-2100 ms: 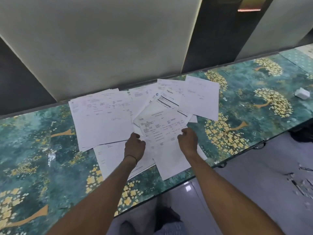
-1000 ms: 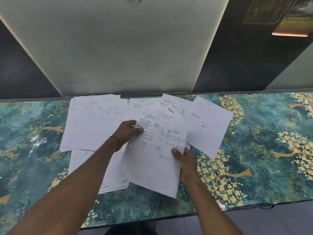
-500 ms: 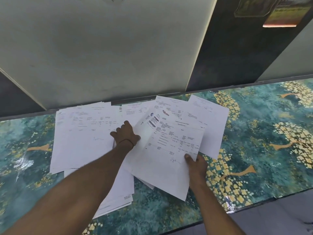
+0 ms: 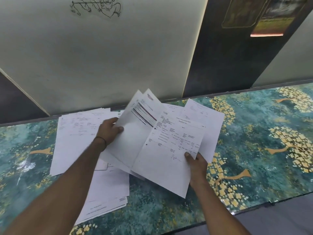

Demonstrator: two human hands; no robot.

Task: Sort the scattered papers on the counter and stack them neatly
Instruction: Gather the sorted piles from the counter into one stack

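Note:
Several white printed papers lie scattered on a teal counter (image 4: 254, 167) with gold tree patterns. My left hand (image 4: 108, 131) grips the left edge of two or three raised sheets (image 4: 133, 133), tilted up off the counter. My right hand (image 4: 196, 161) holds a printed form (image 4: 166, 160) by its lower right edge, thumb on top. A spread of sheets (image 4: 74, 141) lies flat at the left, a small pile (image 4: 106, 194) lies under my left forearm, and more sheets (image 4: 210, 119) lie behind the held ones at the right.
A pale wall panel (image 4: 101, 56) rises right behind the counter, with a dark panel (image 4: 220, 56) to its right carrying a picture. The counter's front edge (image 4: 237, 212) runs across the lower right, with grey floor below it.
My left hand has lifted sheets off the counter and tilted them upright. My right hand keeps hold of the printed form, raised slightly. The camera view has tipped up a little.

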